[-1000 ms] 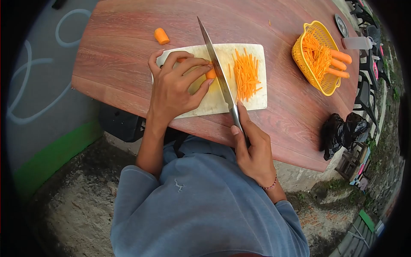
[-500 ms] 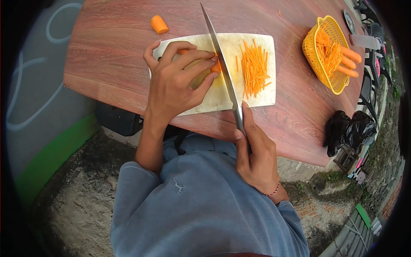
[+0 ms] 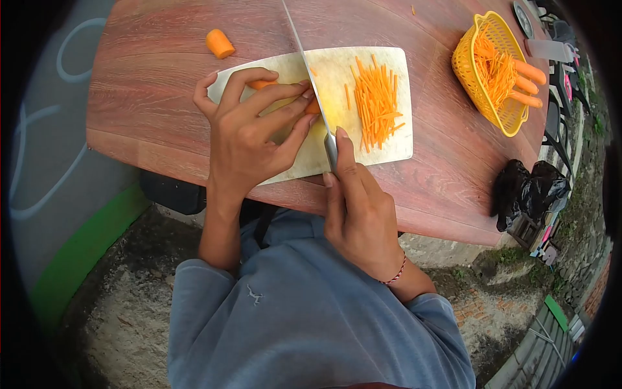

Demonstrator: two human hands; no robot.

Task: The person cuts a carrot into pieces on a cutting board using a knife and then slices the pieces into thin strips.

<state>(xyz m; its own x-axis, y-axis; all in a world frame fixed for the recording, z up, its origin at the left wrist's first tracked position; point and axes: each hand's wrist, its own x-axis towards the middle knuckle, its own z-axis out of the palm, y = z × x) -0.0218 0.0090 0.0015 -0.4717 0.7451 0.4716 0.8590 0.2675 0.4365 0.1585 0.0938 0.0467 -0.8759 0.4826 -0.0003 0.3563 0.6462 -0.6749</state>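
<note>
My left hand point(image 3: 249, 126) presses carrot pieces down on the white cutting board point(image 3: 291, 172), its fingertips curled against the carrot point(image 3: 312, 106) beside the blade. Much of that carrot is hidden under the fingers; another orange bit point(image 3: 262, 84) shows behind them. In my right hand point(image 3: 366, 217) is the handle of a long knife point(image 3: 313, 81), its blade pointing away from me and right at the carrot's cut end. A pile of carrot matchsticks point(image 3: 377, 107) lies on the right side of the board. A thick carrot chunk point(image 3: 220, 43) rests on the table beyond the board.
A yellow plastic basket point(image 3: 462, 63) with shredded carrot and several whole carrots point(image 3: 526, 84) stands on the wooden table point(image 3: 149, 97) at the right. Behind it are a translucent bottle point(image 3: 549, 50) and a round dish point(image 3: 522, 19). A black plastic bag point(image 3: 528, 191) hangs near the right edge.
The knife and my right hand have shifted left and up, and the blade now shows more edge-on. A thin carrot sliver now shows just right of the blade. The whole view has moved slightly.
</note>
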